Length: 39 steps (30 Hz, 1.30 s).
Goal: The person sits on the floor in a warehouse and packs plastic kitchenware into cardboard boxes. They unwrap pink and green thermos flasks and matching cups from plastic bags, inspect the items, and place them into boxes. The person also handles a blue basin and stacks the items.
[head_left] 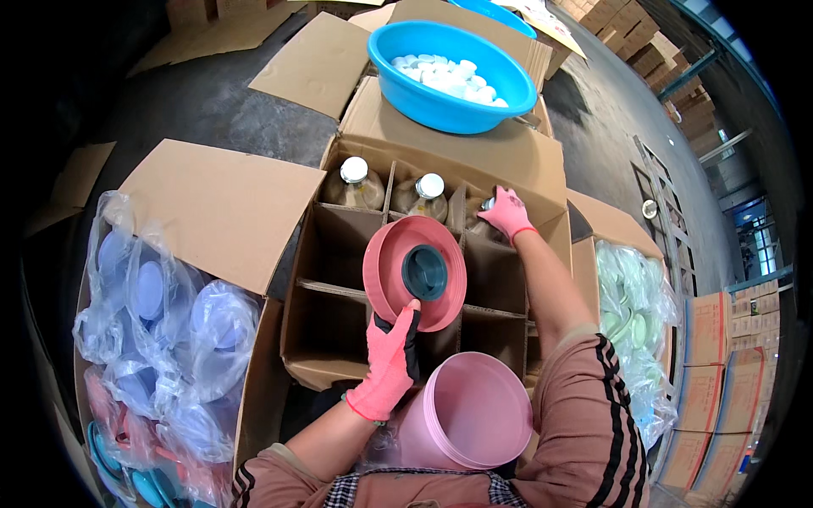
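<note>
One pink lid (381, 267) is gripped by left fingers (412, 309), a bottle (486, 204) by right fingers (502, 198).

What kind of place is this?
It's probably a warehouse or packing area: cardboard cartons are stacked at the right, a divided cardboard box holds white-capped bottles, and a blue basin holds a pile of what look like white caps.

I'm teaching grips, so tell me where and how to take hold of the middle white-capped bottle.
Probably best around its white cap, from above: the clear bottle appears upright, and cardboard dividers beside its body leave the cap the easiest part to reach.
</note>
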Tool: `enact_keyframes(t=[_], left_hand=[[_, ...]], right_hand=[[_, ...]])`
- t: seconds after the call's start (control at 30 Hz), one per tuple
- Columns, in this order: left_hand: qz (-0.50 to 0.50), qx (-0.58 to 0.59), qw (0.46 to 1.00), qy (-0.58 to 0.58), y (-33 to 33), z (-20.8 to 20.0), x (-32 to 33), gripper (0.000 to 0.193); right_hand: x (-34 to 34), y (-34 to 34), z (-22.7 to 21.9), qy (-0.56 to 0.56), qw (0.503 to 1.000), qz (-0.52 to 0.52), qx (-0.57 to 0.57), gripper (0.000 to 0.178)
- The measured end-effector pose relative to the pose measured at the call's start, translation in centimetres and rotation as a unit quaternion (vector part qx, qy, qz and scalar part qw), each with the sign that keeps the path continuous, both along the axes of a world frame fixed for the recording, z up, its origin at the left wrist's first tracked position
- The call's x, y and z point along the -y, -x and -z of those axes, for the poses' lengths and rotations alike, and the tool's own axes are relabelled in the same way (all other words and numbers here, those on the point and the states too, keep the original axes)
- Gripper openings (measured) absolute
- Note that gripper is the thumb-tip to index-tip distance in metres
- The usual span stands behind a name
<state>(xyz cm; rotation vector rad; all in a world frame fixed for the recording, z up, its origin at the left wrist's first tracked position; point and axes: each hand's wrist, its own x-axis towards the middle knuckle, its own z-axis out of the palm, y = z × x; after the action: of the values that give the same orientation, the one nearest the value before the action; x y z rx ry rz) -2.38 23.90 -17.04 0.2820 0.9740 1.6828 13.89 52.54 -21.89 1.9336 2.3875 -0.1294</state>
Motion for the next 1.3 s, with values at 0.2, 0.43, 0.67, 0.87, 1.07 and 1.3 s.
enact_keyframes(t=[0.2, 0.43, 0.67, 0.87, 1.07, 1.3], left_hand=[[-0.010, 0.048, 0.999, -0.019, -0.2, 0.4, 0.1, 0.035], [-0.016, 0.154, 0.986, -0.059, -0.5, 1.1, 0.5, 0.039], [0.006, 0.192, 0.977, -0.088, 1.0, 3.5, 0.4, 0.033], [0.184, 0.376, 0.869, -0.265, 2.0, 2.0, 1.9, 0.039], [0.187, 0.093, 0.921, -0.329, -0.9, -0.3, -0.5, 0.017], [-0.088, -0.286, 0.930, -0.211, 3.2, 3.2, -1.1, 0.014]], right_hand=[[1.8, -0.7, 0.3, 0.017, 0.994, 0.049, -0.092, 0.067], [3.7, -0.8, -7.5, -0.029, 0.993, 0.044, -0.108, 0.056], [10.5, -6.6, -21.2, -0.173, 0.954, 0.069, -0.235, 0.053], [20.7, -18.1, -21.9, 0.003, 0.687, 0.166, -0.707, 0.021], [31.4, -12.2, -16.3, 0.016, 0.508, 0.175, -0.843, 0.023], [34.8, -8.2, -14.7, 0.002, 0.760, -0.057, -0.647, 0.076]])
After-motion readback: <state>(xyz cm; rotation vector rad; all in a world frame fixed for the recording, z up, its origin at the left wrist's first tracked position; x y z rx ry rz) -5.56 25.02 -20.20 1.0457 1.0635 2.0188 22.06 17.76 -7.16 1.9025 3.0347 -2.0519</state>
